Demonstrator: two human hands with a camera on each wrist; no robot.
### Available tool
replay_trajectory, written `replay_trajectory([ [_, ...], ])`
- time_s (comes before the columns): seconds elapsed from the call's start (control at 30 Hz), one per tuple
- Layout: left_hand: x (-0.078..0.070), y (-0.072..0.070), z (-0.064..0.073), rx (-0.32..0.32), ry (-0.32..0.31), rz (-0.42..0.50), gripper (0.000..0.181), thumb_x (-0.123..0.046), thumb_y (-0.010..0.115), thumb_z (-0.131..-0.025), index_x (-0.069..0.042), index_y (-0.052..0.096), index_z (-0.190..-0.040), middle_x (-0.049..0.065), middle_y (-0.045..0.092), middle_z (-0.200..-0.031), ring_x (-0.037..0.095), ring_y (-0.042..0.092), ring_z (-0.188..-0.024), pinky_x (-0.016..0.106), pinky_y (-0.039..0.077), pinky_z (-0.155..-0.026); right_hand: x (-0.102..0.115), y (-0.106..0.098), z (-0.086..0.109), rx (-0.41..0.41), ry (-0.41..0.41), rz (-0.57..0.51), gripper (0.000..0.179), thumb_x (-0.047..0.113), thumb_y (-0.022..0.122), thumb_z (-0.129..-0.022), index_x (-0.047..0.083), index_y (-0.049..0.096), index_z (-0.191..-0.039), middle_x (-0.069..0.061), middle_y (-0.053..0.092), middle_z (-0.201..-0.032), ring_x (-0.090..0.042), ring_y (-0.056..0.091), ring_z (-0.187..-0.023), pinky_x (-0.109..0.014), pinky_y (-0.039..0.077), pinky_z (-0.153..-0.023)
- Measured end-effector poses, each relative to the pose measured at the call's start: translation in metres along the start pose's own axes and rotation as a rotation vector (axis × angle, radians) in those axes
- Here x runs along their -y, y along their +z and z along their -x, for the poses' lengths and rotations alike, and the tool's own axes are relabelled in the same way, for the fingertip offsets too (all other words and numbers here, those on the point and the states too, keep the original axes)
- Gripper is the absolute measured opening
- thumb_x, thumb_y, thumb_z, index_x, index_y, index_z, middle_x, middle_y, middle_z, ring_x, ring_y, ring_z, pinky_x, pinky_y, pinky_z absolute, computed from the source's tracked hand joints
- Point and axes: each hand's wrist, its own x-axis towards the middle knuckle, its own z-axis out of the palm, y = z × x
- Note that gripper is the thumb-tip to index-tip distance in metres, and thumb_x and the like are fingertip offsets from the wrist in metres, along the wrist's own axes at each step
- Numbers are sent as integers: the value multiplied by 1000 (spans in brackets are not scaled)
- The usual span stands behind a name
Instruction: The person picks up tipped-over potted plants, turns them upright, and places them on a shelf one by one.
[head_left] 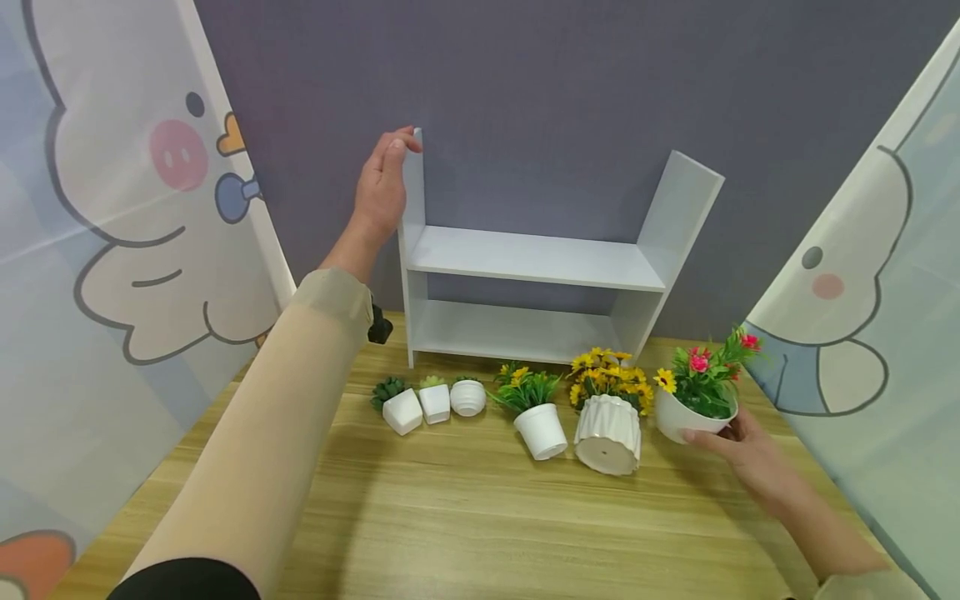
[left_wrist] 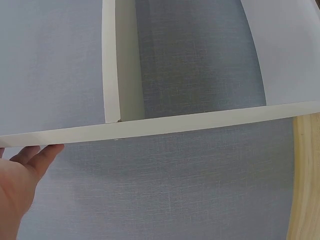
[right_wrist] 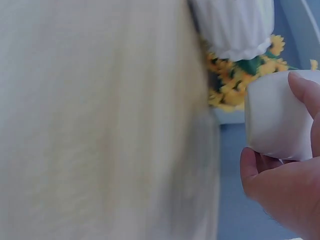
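My left hand (head_left: 381, 187) is raised at the top of the left side panel of a white two-tier shelf (head_left: 536, 257). In the left wrist view, the fingers (left_wrist: 46, 157) of that hand touch the panel's outer side with their tips along its edge. At the right, my right hand (head_left: 750, 458) grips a round white flowerpot (head_left: 692, 421) low on its side. Pink flowers, one yellow flower and green leaves fill it. The right wrist view shows the thumb and fingers around the smooth white pot (right_wrist: 280, 117).
Before the shelf, a ribbed white pot of yellow flowers (head_left: 609, 433) and a white pot with grass-like leaves (head_left: 542, 432) lean back. Small white succulent pots (head_left: 403, 412) line up further left on the wooden table (head_left: 450, 525). Printed cartoon curtains (head_left: 847, 275) flank both sides.
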Motion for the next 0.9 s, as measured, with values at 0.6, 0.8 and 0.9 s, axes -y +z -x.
replay_trajectory([
  [0.6, -4, 1, 0, 1, -13, -3, 42, -40, 31, -120, -11, 60, -129, -9, 47, -173, 4, 33, -163, 24, 27, -131, 68, 2, -6, -21, -136, 101, 74, 35, 71, -109, 14, 31, -168, 18, 57, -139, 3, 58, -116, -17, 53, -89],
  [0.8, -3, 1, 0, -2, -5, -10, 38, -39, 33, -120, -15, 61, -128, -7, 48, -173, 4, 34, -163, 24, 28, -130, 84, 13, -11, -6, -132, 118, 77, 37, 71, -109, 11, 30, -169, -8, 52, -154, 0, 56, -120, -17, 54, -90],
  [0.9, -2, 0, 0, -4, -3, -8, 36, -39, 33, -121, -17, 61, -127, -7, 48, -172, 4, 35, -163, 25, 29, -130, 94, 18, -14, 11, -146, 101, 76, 36, 71, -109, 12, 31, -169, -12, 50, -157, -4, 55, -123, -17, 54, -91],
])
